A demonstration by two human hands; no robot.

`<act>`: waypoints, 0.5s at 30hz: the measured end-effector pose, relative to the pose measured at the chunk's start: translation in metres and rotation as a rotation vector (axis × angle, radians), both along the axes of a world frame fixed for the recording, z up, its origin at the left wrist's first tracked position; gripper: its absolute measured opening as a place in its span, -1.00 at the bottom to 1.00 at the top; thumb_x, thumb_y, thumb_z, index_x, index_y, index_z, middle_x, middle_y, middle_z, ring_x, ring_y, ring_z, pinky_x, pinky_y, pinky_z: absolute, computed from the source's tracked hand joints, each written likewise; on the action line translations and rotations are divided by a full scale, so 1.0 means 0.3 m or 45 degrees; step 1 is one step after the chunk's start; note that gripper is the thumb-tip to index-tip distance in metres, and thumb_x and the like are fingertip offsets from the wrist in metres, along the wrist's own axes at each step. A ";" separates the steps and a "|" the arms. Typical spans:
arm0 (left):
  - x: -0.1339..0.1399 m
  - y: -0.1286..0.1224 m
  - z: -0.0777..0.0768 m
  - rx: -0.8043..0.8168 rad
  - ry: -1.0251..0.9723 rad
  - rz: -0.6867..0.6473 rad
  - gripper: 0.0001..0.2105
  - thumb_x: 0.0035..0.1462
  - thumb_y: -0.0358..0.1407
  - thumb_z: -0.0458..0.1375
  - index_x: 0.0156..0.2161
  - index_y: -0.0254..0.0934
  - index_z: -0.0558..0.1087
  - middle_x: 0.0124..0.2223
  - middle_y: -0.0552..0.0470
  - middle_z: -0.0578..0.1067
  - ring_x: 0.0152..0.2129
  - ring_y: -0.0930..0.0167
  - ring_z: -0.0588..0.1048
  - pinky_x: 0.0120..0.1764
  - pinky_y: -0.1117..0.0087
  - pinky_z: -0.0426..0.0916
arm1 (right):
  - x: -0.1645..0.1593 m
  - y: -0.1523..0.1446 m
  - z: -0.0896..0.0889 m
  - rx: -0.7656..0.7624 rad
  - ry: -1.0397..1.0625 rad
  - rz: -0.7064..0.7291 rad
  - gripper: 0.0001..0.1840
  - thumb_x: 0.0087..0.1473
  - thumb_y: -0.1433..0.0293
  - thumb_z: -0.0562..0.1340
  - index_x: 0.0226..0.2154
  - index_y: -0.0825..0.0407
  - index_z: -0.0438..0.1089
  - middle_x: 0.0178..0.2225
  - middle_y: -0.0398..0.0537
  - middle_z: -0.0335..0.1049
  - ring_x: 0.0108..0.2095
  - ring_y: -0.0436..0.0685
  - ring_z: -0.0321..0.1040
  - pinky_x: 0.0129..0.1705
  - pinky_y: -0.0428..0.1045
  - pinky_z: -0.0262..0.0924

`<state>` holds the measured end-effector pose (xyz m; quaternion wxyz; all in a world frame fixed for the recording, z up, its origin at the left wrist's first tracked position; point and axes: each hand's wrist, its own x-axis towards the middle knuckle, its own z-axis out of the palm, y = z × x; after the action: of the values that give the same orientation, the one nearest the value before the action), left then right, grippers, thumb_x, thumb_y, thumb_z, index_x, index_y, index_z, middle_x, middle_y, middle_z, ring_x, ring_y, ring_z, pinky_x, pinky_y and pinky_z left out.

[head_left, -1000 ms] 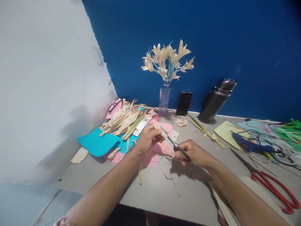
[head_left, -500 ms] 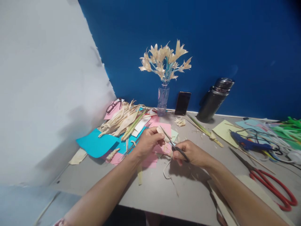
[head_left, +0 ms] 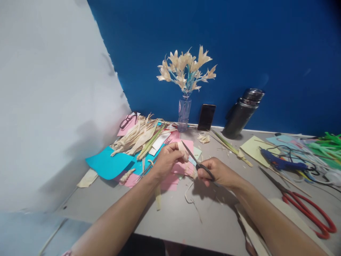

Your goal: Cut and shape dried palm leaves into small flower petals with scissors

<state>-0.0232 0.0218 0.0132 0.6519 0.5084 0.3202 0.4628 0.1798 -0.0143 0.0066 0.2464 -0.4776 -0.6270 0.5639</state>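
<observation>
Between the fingers of my left hand [head_left: 169, 159] is a small pale piece of dried corn husk [head_left: 182, 149], its upper end sticking up past the fingertips. My right hand [head_left: 217, 173] grips black-handled scissors [head_left: 192, 155], whose blades point up and left alongside the husk piece. Whether the blades touch the husk I cannot tell. Beneath the hands lie pink paper sheets [head_left: 170, 183] and small scraps. Left of them a pile of dried husks [head_left: 138, 137] rests near blue paper [head_left: 110, 161].
A clear bottle [head_left: 184, 113] holds husk flowers [head_left: 186, 67] at the back. Beside it stand a phone [head_left: 206, 117] and a dark flask [head_left: 243, 113]. Red-handled scissors [head_left: 306, 209], a blue glue gun [head_left: 282, 161] and green pipe cleaners [head_left: 327, 149] lie right. Eyeglasses [head_left: 128, 120] lie back left.
The scissors have shifted slightly right, away from my left hand. The husk piece has turned a little between my left fingers.
</observation>
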 end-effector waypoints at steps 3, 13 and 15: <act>-0.002 0.005 -0.002 -0.023 -0.039 0.028 -0.93 -0.04 -0.40 0.17 -0.49 -0.32 0.37 -0.55 0.06 0.44 -0.58 0.49 0.38 -0.40 0.43 0.24 | 0.015 0.004 0.005 0.025 0.010 0.069 -0.64 0.05 0.19 0.26 -0.61 0.10 0.41 -0.63 -0.11 0.39 -0.58 -0.03 0.19 -0.49 -0.10 0.01; -0.023 0.003 -0.009 0.039 0.134 -0.212 -0.92 -0.15 -0.50 0.08 -0.54 -0.30 0.32 -0.59 0.13 0.35 -0.63 0.53 0.28 -0.49 0.47 0.15 | 0.046 0.004 0.024 0.027 0.077 0.294 -0.53 0.04 0.04 0.27 -0.50 0.15 0.45 -0.60 -0.05 0.43 -0.56 0.00 0.27 -0.50 -0.11 0.07; -0.026 0.006 -0.007 0.043 0.167 -0.216 -0.93 -0.14 -0.49 0.10 -0.54 -0.30 0.32 -0.61 0.14 0.34 -0.65 0.54 0.27 -0.50 0.47 0.15 | 0.047 0.005 0.027 0.019 0.052 0.293 -0.53 0.04 0.05 0.27 -0.51 0.15 0.45 -0.60 -0.06 0.42 -0.57 0.00 0.27 -0.51 -0.11 0.05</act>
<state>-0.0311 0.0234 0.0112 0.6578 0.5737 0.3099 0.3769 0.1939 -0.0129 0.0148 0.1961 -0.3890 -0.6767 0.5935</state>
